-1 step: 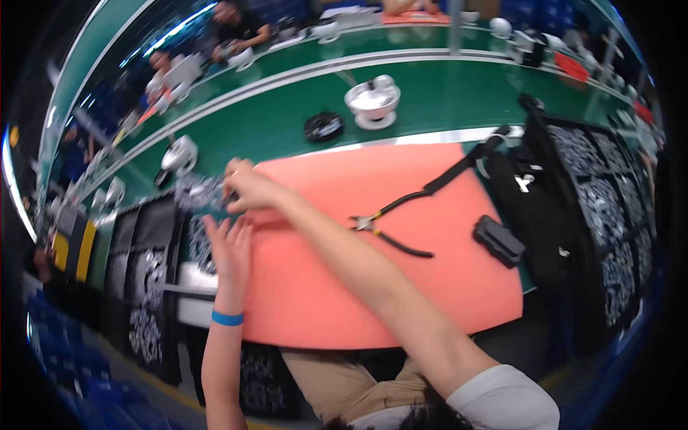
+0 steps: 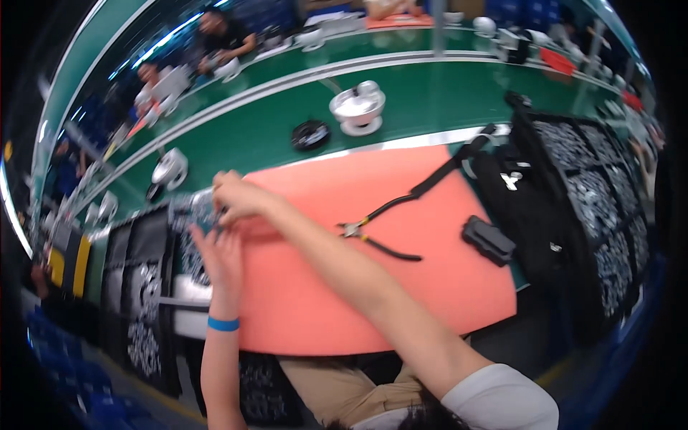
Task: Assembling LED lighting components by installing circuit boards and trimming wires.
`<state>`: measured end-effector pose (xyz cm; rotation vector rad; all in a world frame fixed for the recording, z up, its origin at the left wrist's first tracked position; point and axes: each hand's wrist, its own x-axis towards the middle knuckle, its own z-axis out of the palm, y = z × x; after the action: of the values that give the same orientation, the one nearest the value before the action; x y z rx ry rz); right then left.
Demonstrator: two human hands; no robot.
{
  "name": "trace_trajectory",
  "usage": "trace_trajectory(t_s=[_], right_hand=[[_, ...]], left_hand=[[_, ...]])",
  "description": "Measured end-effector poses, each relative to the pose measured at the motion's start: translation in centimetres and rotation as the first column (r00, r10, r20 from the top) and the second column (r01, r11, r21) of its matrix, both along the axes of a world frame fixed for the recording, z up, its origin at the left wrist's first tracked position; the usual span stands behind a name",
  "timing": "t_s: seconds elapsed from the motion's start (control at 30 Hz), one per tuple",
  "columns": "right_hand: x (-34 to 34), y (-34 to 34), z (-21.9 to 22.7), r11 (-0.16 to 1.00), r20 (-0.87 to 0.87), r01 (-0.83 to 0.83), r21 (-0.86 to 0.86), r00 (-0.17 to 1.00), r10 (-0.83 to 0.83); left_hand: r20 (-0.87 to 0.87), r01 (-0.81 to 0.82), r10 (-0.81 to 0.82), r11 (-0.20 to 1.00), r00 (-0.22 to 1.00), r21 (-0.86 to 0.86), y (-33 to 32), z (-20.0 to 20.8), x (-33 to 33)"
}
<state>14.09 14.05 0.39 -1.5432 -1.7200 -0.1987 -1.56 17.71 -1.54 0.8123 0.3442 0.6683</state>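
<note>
My left hand (image 2: 222, 261), with a blue band on its wrist, is raised at the left edge of the orange mat (image 2: 301, 301). Its fingers are stretched out and hold nothing. Just above it, my right hand (image 2: 242, 199) reaches across with bent fingers closed around something small and dark that I cannot make out. Beyond both hands, blurred clear and silvery small parts (image 2: 188, 244) lie beside the mat. On the mat rest cutting pliers (image 2: 351, 230) with black and yellow handles, spread apart. A black blocky part (image 2: 489, 240) sits near the mat's right side.
A black compartment tray (image 2: 132, 244) with small metal parts stands left; another large parts tray (image 2: 591, 190) is at right, beside black cloth-like material (image 2: 512, 193). Ahead on the green bench (image 2: 265, 136) are a white dome-shaped housing (image 2: 358, 107) and a black ring (image 2: 310, 135). People work beyond.
The whole view has shifted slightly, so the bench things appear further left. My right hand has come a little lower, nearer my left fingers. The pliers and black part stay on the mat.
</note>
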Motion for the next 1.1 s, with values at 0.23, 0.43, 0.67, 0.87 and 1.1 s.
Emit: trace_trajectory(t_s=[0.23, 0.43, 0.67, 0.87, 1.1], right_hand=[[1.3, -7.8, 7.9, 0.868, -0.267, -0.047, -0.494, 0.958, -0.100], [10.6, -15.8, 7.3, 0.409, -0.275, 0.912, -0.024, 0.387, -0.880], [15.2, -20.4, -0.5, 0.189, 0.373, 0.982, 0.008, 0.173, -0.912], [16.1, -26.4, 0.6, 0.531, 0.543, 0.847, 0.016, 0.439, -0.716], [7.9, -22.6, 3.4, 0.780, 0.510, 0.624, 0.037, 0.660, -0.552]], left_hand=[[0.056, 0.057, -0.059, 0.997, 0.997, 0.048, 4.5, -3.8, 5.7], [-0.029, -0.203, 0.214, 0.955, 0.976, 0.215, 1.3, -5.0, 9.3], [-0.090, -0.260, 0.304, 0.908, 0.948, 0.329, 3.1, -4.7, 8.5], [0.046, -0.122, 0.120, 0.992, 0.992, 0.037, 1.1, -3.7, 10.1], [-0.064, -0.196, 0.193, 0.980, 0.979, -0.034, 1.2, -1.7, 7.4]])
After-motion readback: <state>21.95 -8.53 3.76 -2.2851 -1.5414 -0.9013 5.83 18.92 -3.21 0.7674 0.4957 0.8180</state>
